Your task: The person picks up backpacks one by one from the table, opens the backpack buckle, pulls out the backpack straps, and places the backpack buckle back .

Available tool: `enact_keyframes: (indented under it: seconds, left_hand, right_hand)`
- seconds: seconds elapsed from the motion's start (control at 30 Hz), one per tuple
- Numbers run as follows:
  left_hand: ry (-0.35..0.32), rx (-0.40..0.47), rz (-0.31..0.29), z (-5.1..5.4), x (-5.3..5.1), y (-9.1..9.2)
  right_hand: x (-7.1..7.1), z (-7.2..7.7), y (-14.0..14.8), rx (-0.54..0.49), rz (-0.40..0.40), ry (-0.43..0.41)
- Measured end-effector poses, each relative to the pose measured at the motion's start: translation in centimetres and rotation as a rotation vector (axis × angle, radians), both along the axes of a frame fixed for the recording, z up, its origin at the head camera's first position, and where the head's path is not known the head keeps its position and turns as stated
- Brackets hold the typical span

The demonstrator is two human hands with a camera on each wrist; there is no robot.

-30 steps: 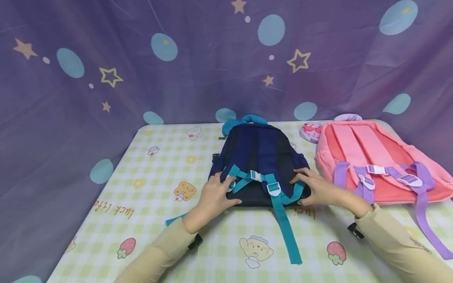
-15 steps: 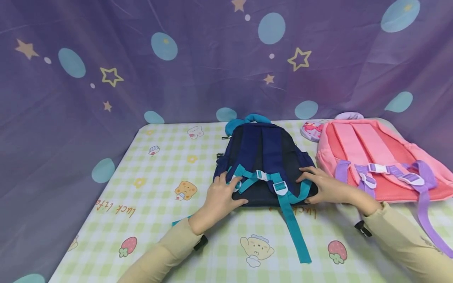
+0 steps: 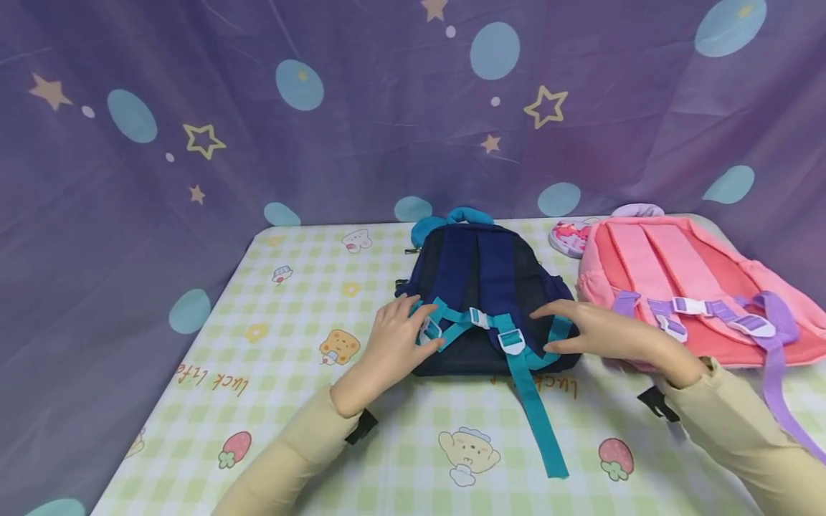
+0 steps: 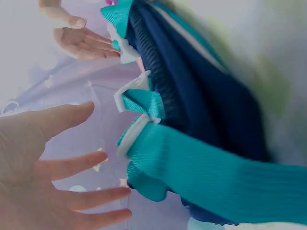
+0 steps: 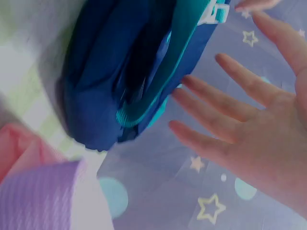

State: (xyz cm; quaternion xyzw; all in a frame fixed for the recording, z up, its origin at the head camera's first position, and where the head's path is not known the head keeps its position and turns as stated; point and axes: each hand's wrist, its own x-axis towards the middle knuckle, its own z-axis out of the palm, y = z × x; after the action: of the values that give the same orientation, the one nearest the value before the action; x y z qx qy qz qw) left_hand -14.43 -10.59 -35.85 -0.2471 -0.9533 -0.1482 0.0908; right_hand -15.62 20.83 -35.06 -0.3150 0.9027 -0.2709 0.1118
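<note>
Backpack (image 3: 461, 287) of navy cloth, right of the frame's centre, we judge soft and light, best held by its teal top loop (image 3: 471, 214), our left hand (image 3: 395, 340) and right hand (image 3: 596, 331) spread, gripping nothing

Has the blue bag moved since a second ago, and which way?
Yes, slightly to the right, toward the pink bag: in the head view, the blue bag's loose strap is now nearer the right strawberry print.
</note>
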Motion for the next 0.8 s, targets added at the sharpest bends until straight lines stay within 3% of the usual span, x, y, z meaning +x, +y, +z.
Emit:
enact_keyframes:
  seconds: [0.2,0.4,0.8]
  left_hand:
    - [-0.025,0.008,-0.099,1.0,-1.0,1.2]
    - [-0.056,-0.024,-0.165,1.1,-1.9,2.5]
    - [-0.104,-0.082,-0.184,0.4,-3.6,4.1]
  right_hand:
    - [-0.8,-0.5,-2.0,-0.016,-0.022,0.035]
    - [-1.7,-1.3,-3.5,-0.079,-0.021,0.039]
    - [-2.9,-2.0,-5.9,-0.141,-0.057,-0.039]
